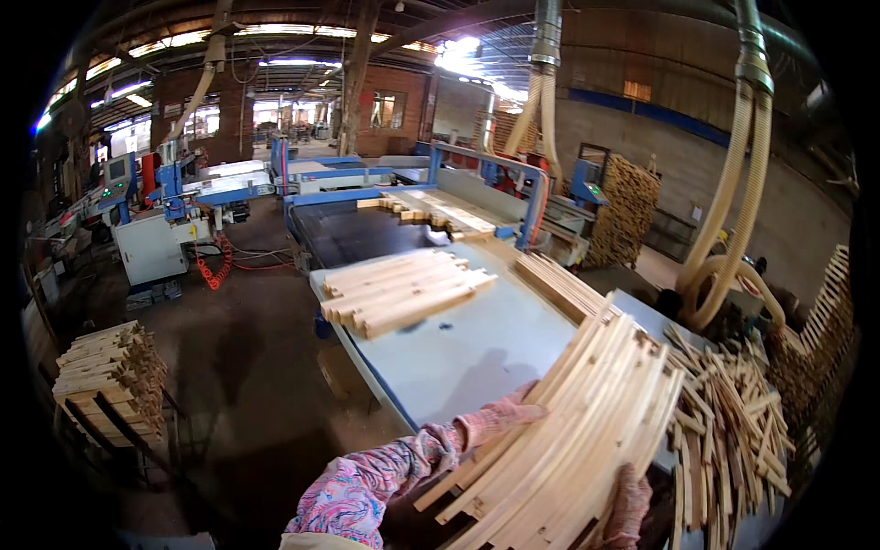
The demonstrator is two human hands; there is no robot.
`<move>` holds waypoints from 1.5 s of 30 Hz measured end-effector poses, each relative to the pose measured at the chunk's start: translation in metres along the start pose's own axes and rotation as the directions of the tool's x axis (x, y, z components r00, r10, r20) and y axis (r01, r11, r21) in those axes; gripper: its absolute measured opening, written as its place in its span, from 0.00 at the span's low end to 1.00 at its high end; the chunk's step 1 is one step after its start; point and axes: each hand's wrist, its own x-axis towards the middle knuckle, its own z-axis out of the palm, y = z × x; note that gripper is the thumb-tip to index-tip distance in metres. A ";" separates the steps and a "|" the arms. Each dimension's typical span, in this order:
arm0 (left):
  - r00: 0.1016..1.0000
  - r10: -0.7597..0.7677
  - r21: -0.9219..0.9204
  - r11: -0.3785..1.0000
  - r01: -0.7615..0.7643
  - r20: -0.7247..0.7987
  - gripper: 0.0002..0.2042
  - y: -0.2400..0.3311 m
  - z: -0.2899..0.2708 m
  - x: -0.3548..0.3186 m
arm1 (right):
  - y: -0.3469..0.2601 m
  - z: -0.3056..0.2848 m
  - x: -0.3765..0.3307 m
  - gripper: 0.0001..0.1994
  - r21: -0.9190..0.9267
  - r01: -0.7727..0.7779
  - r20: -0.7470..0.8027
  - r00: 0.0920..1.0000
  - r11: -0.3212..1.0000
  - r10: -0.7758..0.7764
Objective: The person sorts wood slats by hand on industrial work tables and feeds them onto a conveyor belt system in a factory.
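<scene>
L hand [504,417] is at the strip bundle's [596,399] 9 o'clock edge, R hand [630,504] at 5 o'clock, near the lower end; clock dirs run from the bundle's middle. Both hands look closed against the sides, w/ the wood clamped betw. them; how far the fingers curl underneath is hidden, can't tell. Bundle sits low R in view, fanned slightly, ends uneven, near end out past the pale table [522,344].

Handling: each strip prob. light & stiff, the lot together fairly heavy. Sawn faces look dry, so grip should be OK, but nothing visible ties the strips, so inner ones could slide or splay. Best hold: 2 hands, opp. long edges, squeezing inward, fingers under the outer strips. Splinters poss.

Further out: loose offcut heap [724,422] at 3 o'clock, narrow strip stack [559,284] just off 12, laid-out row of strips [403,291] at 10 on the table, black belt [344,240] beyond. Far off at 9, stacked wood [105,376] on a dark stand.
</scene>
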 end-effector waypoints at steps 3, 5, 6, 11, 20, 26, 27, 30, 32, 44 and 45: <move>0.998 0.005 0.242 0.970 0.008 -0.056 0.45 -0.003 -0.108 0.030 | 0.018 0.096 0.034 0.21 -0.074 -0.021 0.044 0.999 0.997 0.025; 0.991 -0.002 0.551 0.831 0.079 -0.137 0.44 -0.035 -0.187 0.047 | -0.016 0.166 0.027 0.32 -0.681 0.089 0.185 0.981 0.727 0.053; 0.894 -0.404 0.705 0.576 0.415 -0.196 0.44 -0.017 -0.205 0.056 | -0.017 0.186 0.032 0.33 -0.859 0.134 0.242 0.956 0.494 0.163; 0.851 -0.400 0.882 0.178 0.436 -0.340 0.46 0.025 -0.221 0.060 | -0.021 0.217 0.021 0.29 -0.731 0.265 0.449 0.881 0.629 0.150; 0.937 -0.225 0.878 0.343 0.333 -0.267 0.40 -0.002 -0.299 0.094 | 0.000 0.298 0.049 0.28 -0.763 -0.038 0.241 0.910 0.646 0.338; 0.989 -0.142 0.925 0.380 0.008 0.050 0.35 0.078 -0.229 0.014 | 0.019 0.323 0.071 0.30 -0.525 -0.038 0.413 0.862 0.850 0.293; 0.985 -0.142 0.916 0.401 -0.032 0.097 0.34 0.092 -0.209 0.001 | 0.021 0.321 0.076 0.33 -0.619 -0.008 0.414 0.846 0.785 0.335; 0.963 -0.118 0.802 0.584 -0.129 0.241 0.34 0.127 -0.144 -0.036 | 0.029 0.288 0.083 0.27 -0.134 -0.410 0.650 0.651 0.902 0.392; 0.907 -0.183 0.743 0.645 -0.180 0.378 0.34 0.135 -0.108 -0.058 | 0.030 0.275 0.079 0.20 -0.264 -0.335 0.650 0.631 0.905 0.423; 0.238 -0.369 0.086 0.679 0.729 0.898 0.28 0.033 0.279 -0.144 | 0.051 -0.173 -0.221 0.24 -0.379 -0.204 0.305 0.893 0.903 0.330; 0.267 -0.386 0.076 0.680 0.729 0.883 0.23 0.004 0.321 -0.155 | 0.060 -0.220 -0.262 0.23 -0.348 -0.526 0.113 0.799 0.776 0.591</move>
